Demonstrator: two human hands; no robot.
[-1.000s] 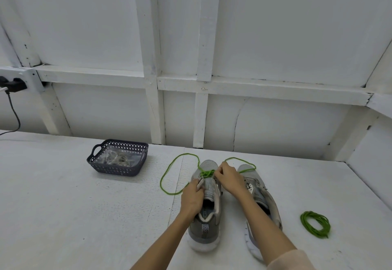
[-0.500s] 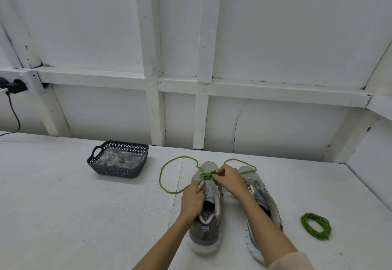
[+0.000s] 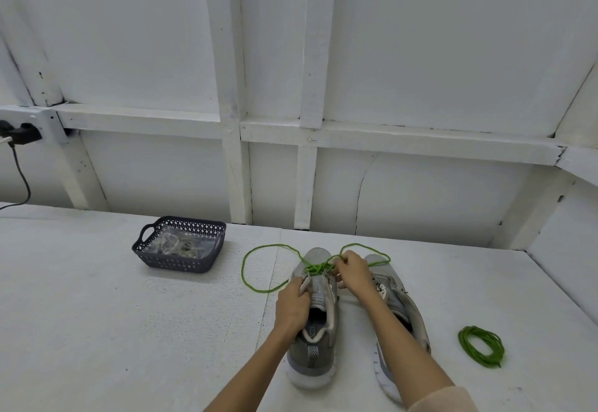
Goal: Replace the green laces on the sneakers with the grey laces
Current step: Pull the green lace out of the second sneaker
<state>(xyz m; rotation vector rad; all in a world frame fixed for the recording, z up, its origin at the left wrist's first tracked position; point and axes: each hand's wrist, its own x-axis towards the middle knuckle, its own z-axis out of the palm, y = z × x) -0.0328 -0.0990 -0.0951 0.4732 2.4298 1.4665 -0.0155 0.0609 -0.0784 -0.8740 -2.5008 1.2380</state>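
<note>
Two grey sneakers stand side by side with toes pointing away: the left sneaker [image 3: 312, 350] and the right sneaker [image 3: 393, 288]. A green lace [image 3: 259, 285] still crosses the lowest eyelets of the left sneaker, and its loose ends loop onto the table on both sides. My left hand [image 3: 293, 306] grips the left sneaker's upper by its eyelet edge. My right hand [image 3: 354, 272] pinches the green lace near the toe. A second green lace [image 3: 481, 346] lies coiled at the right. The grey laces [image 3: 178, 246] sit in a clear bag inside the dark basket [image 3: 176, 261].
The white table meets a white panelled wall at the back and angles in at the right. A black plug and cable [image 3: 19, 165] hang at the far left.
My right hand has shifted slightly toward the toe on the green lace, and the lace loops have moved a little. My left hand keeps its hold on the sneaker.
</note>
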